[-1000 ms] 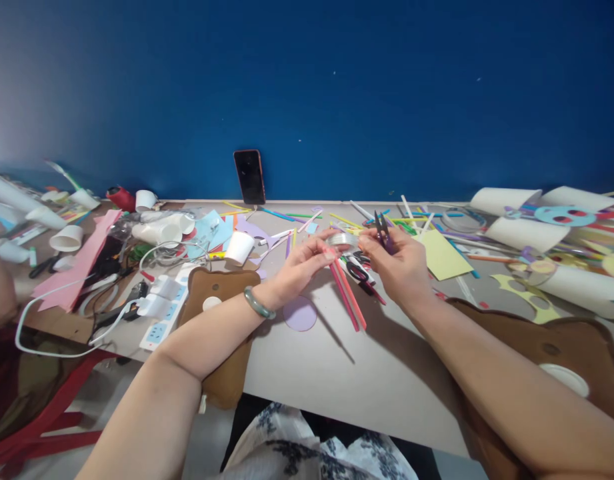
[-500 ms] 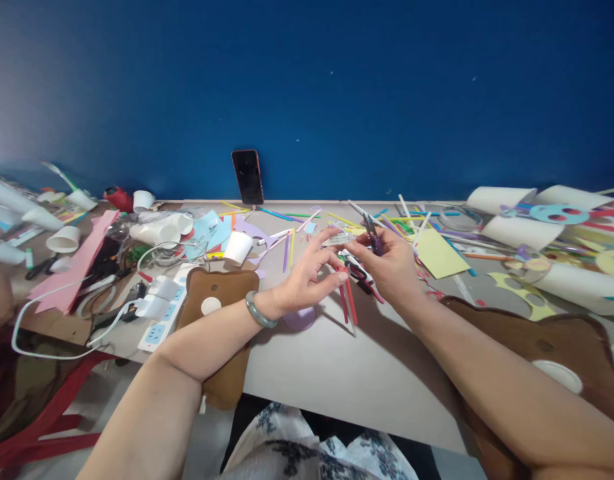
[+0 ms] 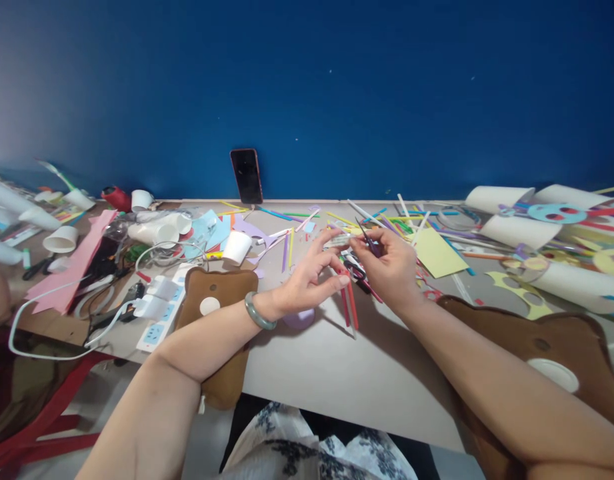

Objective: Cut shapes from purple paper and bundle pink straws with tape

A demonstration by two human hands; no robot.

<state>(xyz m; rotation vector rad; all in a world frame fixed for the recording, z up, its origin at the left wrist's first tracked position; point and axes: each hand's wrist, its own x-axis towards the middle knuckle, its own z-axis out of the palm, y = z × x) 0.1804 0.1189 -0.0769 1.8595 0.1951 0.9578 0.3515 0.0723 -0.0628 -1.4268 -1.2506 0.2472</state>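
My right hand (image 3: 394, 267) grips a pair of scissors (image 3: 369, 241), its dark handle at the fingers and a blade pointing up and left. Close by on the left, my left hand (image 3: 314, 270), with a bracelet (image 3: 259, 312) at the wrist, has its fingers bent around a small clear strip (image 3: 341, 240) that reaches towards my right fingertips. Red strips (image 3: 350, 303) hang below my left thumb tip; what supports their upper ends is hidden. Dark loops (image 3: 355, 269) show between the hands; I cannot tell what they belong to. A purple disc (image 3: 299, 318) lies under my left hand.
Coloured sticks and paper cuttings lie behind the hands. A phone (image 3: 247, 176) leans on the blue wall. White cups (image 3: 237, 248), a power strip (image 3: 161, 317) and cables are left; yellow paper (image 3: 441, 253) and white rolls (image 3: 581, 287) are right. Brown pads (image 3: 227, 340) flank the work area.
The scissors have turned in my right hand, so they now show narrower and sit slightly lower. My left hand has barely moved, still beside the red strips.
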